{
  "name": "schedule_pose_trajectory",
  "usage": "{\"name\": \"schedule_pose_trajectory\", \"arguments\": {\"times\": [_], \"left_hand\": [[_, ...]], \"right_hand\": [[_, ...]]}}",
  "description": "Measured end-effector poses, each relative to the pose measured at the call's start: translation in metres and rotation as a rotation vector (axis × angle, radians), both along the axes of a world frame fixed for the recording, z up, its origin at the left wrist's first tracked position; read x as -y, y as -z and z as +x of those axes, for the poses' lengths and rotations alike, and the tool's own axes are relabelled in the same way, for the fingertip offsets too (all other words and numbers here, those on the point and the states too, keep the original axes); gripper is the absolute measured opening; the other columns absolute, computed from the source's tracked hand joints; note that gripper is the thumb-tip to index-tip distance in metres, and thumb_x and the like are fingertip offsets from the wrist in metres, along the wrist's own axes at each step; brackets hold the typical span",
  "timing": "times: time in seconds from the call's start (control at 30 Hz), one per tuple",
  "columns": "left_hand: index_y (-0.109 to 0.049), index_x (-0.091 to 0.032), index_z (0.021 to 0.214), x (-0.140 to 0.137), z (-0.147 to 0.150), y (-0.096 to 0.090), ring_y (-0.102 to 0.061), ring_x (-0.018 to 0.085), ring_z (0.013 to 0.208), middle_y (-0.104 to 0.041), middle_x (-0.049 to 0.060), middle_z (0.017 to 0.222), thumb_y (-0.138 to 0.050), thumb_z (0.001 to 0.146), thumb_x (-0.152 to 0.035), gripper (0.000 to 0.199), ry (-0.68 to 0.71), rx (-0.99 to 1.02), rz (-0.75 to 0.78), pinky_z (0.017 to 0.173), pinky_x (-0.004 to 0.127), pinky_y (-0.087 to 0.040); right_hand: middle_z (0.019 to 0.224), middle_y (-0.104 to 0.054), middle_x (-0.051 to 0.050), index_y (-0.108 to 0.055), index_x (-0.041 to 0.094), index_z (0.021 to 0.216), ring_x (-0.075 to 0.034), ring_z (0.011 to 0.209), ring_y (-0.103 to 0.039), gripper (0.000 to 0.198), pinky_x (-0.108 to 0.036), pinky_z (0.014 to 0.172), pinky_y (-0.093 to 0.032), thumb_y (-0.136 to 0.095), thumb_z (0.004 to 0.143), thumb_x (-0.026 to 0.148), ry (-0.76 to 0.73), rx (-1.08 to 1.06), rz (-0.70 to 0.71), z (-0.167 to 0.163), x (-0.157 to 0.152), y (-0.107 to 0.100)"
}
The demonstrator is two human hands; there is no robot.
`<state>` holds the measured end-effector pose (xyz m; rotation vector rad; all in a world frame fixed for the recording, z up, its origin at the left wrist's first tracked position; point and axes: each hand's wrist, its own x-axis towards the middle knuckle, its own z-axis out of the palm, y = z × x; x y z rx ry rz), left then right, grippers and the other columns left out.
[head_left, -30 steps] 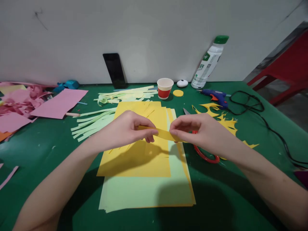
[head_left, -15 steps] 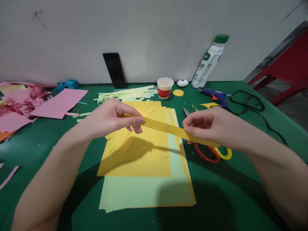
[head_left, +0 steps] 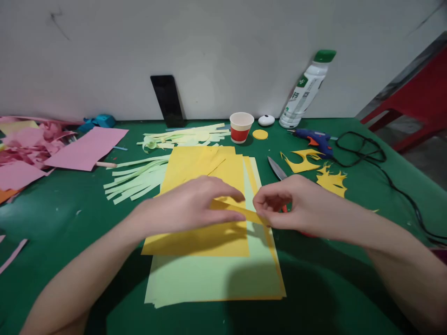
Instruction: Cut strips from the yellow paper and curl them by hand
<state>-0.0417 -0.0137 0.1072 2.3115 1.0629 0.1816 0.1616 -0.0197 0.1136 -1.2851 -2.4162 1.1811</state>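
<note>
A narrow yellow paper strip is held in the air, pinched between the thumb and fingers of my right hand. Around the strip's left part is my left hand, its thumb and fingers apart. Below both hands lies a yellow sheet with loose yellow strips on its upper part. It rests on a stack of light green sheets, from which orange-yellow edges show. Red-handled scissors lie partly hidden under my right hand.
Fringed green paper and pink paper lie left. Along the wall stand a phone, a paper cup and a leaning bottle. Yellow scraps and a glue gun with a black cord are at right.
My left hand has moved right and down toward my right hand, and its fingers have parted from the strip. My right hand has shifted slightly left and down, still pinching it.
</note>
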Motion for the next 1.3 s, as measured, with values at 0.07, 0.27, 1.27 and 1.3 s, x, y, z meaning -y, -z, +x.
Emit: {"name": "schedule_pose_trajectory", "arguments": {"times": [0.07,0.27,1.27,1.3], "left_hand": [[-0.065,-0.019,0.091,0.007,0.011,0.005,-0.058,0.014,0.071,-0.065,0.003,0.079,-0.046,0.085,-0.037,0.027,0.08,0.03,0.01,0.061,0.022,-0.04],[-0.068,-0.015,0.077,0.006,0.009,0.0,-0.056,0.011,0.059,-0.067,0.002,0.067,-0.049,0.083,-0.025,0.023,0.018,0.074,0.026,0.055,0.021,-0.037],[-0.064,-0.014,0.072,0.002,0.01,-0.006,-0.061,0.01,0.061,-0.067,0.001,0.068,-0.058,0.077,-0.028,0.016,-0.319,0.486,-0.239,0.055,0.016,-0.046],[-0.064,-0.014,0.073,0.001,0.01,-0.005,-0.061,0.009,0.06,-0.066,0.0,0.068,-0.058,0.077,-0.028,0.016,-0.323,0.533,-0.278,0.057,0.017,-0.047]], "right_hand": [[0.055,-0.048,0.005,-0.051,0.018,0.061,-0.007,0.051,-0.04,0.012,-0.019,0.048,-0.033,-0.046,0.07,0.013,-0.001,-0.015,0.018,-0.006,0.002,0.001],[0.054,-0.045,0.005,-0.05,0.018,0.062,-0.006,0.049,-0.037,0.011,-0.018,0.046,-0.031,-0.047,0.071,0.015,-0.001,-0.018,-0.029,0.0,-0.002,0.001],[0.054,-0.059,-0.002,-0.062,0.021,0.061,-0.012,0.053,-0.054,0.019,-0.026,0.051,-0.041,-0.059,0.071,0.037,0.353,-0.169,0.084,0.063,-0.031,-0.015],[0.054,-0.059,-0.001,-0.062,0.021,0.063,-0.012,0.053,-0.054,0.017,-0.026,0.051,-0.042,-0.06,0.071,0.036,0.373,-0.198,0.084,0.063,-0.031,-0.015]]}}
